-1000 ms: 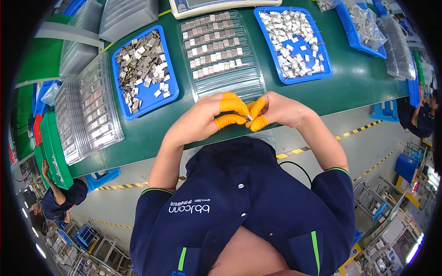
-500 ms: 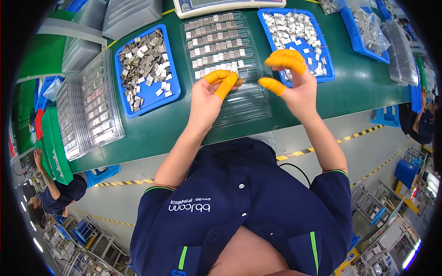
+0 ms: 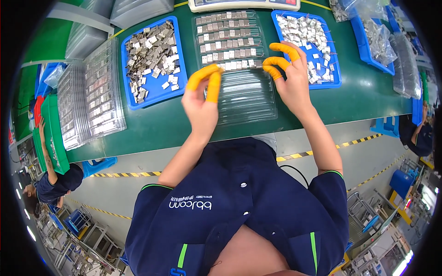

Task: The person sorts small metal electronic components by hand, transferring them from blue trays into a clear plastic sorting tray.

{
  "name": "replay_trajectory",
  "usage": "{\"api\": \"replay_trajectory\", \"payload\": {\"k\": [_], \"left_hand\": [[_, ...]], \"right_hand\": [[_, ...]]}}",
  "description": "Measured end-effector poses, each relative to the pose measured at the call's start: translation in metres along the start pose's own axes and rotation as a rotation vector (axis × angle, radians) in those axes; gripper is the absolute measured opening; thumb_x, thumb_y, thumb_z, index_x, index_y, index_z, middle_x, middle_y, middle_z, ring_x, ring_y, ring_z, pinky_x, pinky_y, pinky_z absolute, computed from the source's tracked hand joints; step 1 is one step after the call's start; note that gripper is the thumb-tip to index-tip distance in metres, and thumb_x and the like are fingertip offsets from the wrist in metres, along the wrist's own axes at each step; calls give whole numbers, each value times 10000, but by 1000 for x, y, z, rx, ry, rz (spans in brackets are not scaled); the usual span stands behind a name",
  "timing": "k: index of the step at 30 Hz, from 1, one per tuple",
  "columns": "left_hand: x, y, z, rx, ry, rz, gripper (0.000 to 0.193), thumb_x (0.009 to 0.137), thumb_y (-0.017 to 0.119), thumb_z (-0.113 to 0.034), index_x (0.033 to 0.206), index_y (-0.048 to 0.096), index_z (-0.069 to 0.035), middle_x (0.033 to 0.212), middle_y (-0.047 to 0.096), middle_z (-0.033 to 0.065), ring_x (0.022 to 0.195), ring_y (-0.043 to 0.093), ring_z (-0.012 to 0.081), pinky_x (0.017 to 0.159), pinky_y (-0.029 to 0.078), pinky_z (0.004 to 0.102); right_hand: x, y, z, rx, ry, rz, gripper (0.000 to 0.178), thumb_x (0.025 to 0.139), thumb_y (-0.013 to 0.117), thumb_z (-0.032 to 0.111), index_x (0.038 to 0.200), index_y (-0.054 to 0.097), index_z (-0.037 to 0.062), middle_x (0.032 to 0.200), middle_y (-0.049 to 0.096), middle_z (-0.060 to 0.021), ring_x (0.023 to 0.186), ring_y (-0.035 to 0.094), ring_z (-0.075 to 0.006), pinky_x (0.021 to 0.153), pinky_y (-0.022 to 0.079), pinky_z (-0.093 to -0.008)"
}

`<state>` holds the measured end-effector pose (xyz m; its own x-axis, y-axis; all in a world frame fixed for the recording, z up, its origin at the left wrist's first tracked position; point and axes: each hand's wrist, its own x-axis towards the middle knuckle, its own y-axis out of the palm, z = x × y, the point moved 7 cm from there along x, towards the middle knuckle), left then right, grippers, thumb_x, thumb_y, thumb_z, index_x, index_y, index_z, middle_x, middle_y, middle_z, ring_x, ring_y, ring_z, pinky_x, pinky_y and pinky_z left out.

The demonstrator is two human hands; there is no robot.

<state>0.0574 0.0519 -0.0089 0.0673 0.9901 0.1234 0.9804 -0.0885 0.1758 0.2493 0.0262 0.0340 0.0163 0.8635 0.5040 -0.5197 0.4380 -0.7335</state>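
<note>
A clear plastic tray [image 3: 248, 99] lies on the green table in front of me, with rows of small metal connectors [image 3: 230, 54] in its far grooves. Orange finger covers sit on both my hands. At the left end of the nearest filled row, my left hand [image 3: 201, 103] has thumb and index tips drawn together, slightly blurred. My right hand [image 3: 294, 83] pinches thumb and middle finger at that row's right end, its index finger raised apart. Whatever either pinch holds is hidden or too small to make out.
Left of the tray, a blue bin [image 3: 123, 69] holds loose metal pieces; another blue bin [image 3: 337, 69] at right holds white connectors with wires. A scale [image 3: 244, 4] stands behind. Stacked clear trays [image 3: 73, 110] lie far left. Co-workers sit at both sides.
My left hand has moved left, to the row's left end. My right hand has come down and in, its thumb and middle finger closing at the row's right end. The view has shifted slightly.
</note>
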Motion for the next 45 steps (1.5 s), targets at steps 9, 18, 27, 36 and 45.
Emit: {"api": "replay_trajectory", "payload": {"k": [9, 18, 27, 36, 45], "left_hand": [[-44, -55, -8, 688, 271, -112, 185, 743, 647, 23, 923, 622, -13, 915, 635, 94, 825, 594, 226, 761, 456, 285], [-45, -60, -9, 755, 198, -76, 207, 720, 646, 42, 918, 628, -18, 906, 630, 89, 835, 586, 245, 757, 458, 301], [-45, -61, -8, 722, 172, -68, 212, 713, 650, 47, 915, 629, -15, 898, 632, 88, 835, 588, 246, 756, 461, 301], [-25, -82, -33, 796, 359, -164, 199, 721, 658, 40, 907, 641, -29, 901, 639, 80, 834, 598, 209, 766, 457, 283], [46, -102, -32, 1163, 211, -91, 234, 677, 729, -161, 881, 668, -64, 850, 620, 101, 811, 550, 253, 747, 431, 351]], "right_hand": [[2, 20, -11, -150, -10, 108, 97, 683, 646, 47, 778, 662, 57, 1048, 580, -47, 1134, 441, -245, 918, 355, -372], [2, 27, -8, -204, -43, 189, 116, 680, 636, 49, 790, 671, 61, 1050, 581, -49, 1139, 438, -232, 942, 345, -359], [7, 23, -8, -226, -96, 247, 142, 684, 645, 70, 821, 675, 86, 1050, 583, -45, 1124, 445, -250, 956, 329, -392], [-6, -38, -81, -297, 537, 139, 279, 731, 672, 112, 994, 623, 36, 1022, 577, -131, 852, 564, -269, 728, 449, -324], [-17, -28, -120, -342, 657, 217, 178, 694, 605, -17, 870, 605, -41, 861, 607, -163, 718, 604, -269, 628, 471, -327]]}}
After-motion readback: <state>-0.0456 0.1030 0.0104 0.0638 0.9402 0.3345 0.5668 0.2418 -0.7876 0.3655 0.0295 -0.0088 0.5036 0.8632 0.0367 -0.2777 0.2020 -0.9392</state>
